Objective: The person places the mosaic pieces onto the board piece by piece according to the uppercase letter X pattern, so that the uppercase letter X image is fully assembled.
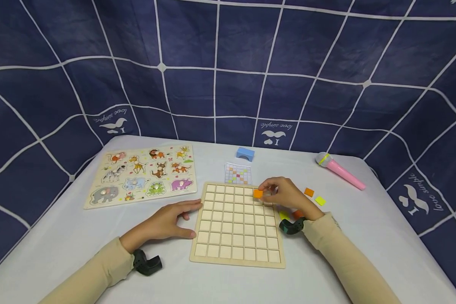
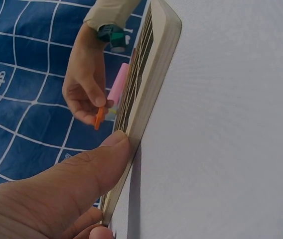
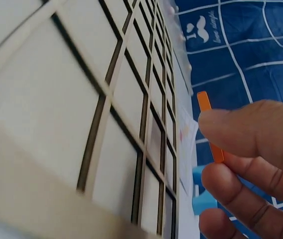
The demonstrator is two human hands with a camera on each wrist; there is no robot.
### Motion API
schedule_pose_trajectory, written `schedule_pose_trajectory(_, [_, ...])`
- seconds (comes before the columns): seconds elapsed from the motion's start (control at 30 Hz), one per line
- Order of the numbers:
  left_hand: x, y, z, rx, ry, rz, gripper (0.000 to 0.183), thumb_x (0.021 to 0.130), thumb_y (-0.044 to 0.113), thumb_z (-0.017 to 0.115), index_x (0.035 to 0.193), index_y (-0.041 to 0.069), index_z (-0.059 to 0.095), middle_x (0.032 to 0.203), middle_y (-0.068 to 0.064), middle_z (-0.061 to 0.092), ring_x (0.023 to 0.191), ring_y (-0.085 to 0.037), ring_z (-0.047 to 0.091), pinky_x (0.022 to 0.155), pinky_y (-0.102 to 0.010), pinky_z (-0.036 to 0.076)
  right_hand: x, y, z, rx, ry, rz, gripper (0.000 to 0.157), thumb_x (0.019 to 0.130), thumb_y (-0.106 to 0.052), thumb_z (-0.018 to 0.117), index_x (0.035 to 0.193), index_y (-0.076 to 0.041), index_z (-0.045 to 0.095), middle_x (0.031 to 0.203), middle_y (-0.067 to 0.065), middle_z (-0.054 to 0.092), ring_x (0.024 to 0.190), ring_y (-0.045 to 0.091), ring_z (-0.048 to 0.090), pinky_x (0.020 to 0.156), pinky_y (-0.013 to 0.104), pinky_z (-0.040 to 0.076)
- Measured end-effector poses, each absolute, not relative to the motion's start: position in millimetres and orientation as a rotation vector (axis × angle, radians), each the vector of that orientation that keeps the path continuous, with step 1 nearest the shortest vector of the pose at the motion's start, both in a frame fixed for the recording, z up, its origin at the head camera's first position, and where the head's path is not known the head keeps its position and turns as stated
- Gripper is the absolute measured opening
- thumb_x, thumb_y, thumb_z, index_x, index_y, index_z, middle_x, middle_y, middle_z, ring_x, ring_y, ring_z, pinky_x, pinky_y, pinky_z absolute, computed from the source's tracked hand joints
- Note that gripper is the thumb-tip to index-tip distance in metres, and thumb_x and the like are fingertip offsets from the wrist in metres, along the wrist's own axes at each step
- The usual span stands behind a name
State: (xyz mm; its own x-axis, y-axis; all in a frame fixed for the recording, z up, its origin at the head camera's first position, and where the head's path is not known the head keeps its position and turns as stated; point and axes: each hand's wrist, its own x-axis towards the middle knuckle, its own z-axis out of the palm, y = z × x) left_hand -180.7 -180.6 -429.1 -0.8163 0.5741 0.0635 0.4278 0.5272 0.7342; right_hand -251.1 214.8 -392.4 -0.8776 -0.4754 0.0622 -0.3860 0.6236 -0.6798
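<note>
A wooden grid board lies flat on the table, its square cells bare. My right hand pinches a small orange square tile between thumb and fingers, over the board's upper right cells. In the right wrist view the tile is seen edge-on, held above the grid. At the board's left edge rests my left hand, thumb and fingers spread apart. Its thumb touches the board's rim in the left wrist view.
Several orange and yellow tiles lie right of the board, some partly under the right wrist. Behind it sit a coloured pattern card and a blue arch block. An animal puzzle lies left, a pink toy microphone right.
</note>
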Motion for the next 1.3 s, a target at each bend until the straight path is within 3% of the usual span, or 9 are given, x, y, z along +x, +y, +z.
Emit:
schedule_pose_trajectory(0.33, [-182.2, -181.4, -430.0, 0.870, 2.583, 1.147, 0.085, 0.084, 0.033, 0.095, 0.153, -0.001, 0.059, 0.159, -0.020, 0.055, 0.094, -0.006, 0.053, 0.076, -0.026, 0.042, -251.2, 197.2, -393.1, -0.680, 2.711, -1.109, 0.022, 0.088, -0.005, 0.086, 0.108, -0.001, 0.080, 0.095, 0.004, 0.074, 0.083, 0.019, 0.055, 0.078, 0.032, 0.046])
schedule_pose_trajectory(0.57, [-181.7, -181.3, -429.3, 0.873, 2.584, 1.147, 0.085, 0.084, 0.033, 0.095, 0.153, -0.001, 0.059, 0.158, -0.020, 0.056, 0.094, -0.006, 0.053, 0.075, -0.026, 0.042, -250.9, 183.6, -395.9, -0.616, 2.649, -1.201, 0.023, 0.088, -0.005, 0.087, 0.110, 0.000, 0.079, 0.102, 0.008, 0.077, 0.086, 0.016, 0.062, 0.084, 0.032, 0.053])
schedule_pose_trajectory(1.0, [-183.4, -181.1, -429.3, 0.870, 2.585, 1.140, 0.085, 0.084, 0.033, 0.095, 0.153, 0.000, 0.060, 0.160, -0.021, 0.054, 0.094, -0.006, 0.052, 0.076, -0.026, 0.042, -254.8, 166.6, -400.3, -0.553, 2.440, -1.448, 0.030, 0.089, 0.000, 0.083, 0.116, 0.010, 0.075, 0.104, 0.015, 0.076, 0.089, 0.015, 0.065, 0.084, 0.023, 0.054])
schedule_pose_trajectory(1.3, [-182.9, -181.1, -429.9, 0.877, 2.588, 1.136, 0.084, 0.084, 0.032, 0.095, 0.152, -0.001, 0.060, 0.159, -0.021, 0.055, 0.093, -0.005, 0.053, 0.077, -0.026, 0.043, -253.4, 149.8, -401.8, -0.507, 2.390, -1.460, 0.029, 0.091, -0.002, 0.083, 0.117, 0.008, 0.076, 0.100, 0.011, 0.076, 0.080, 0.014, 0.061, 0.059, 0.023, 0.049])
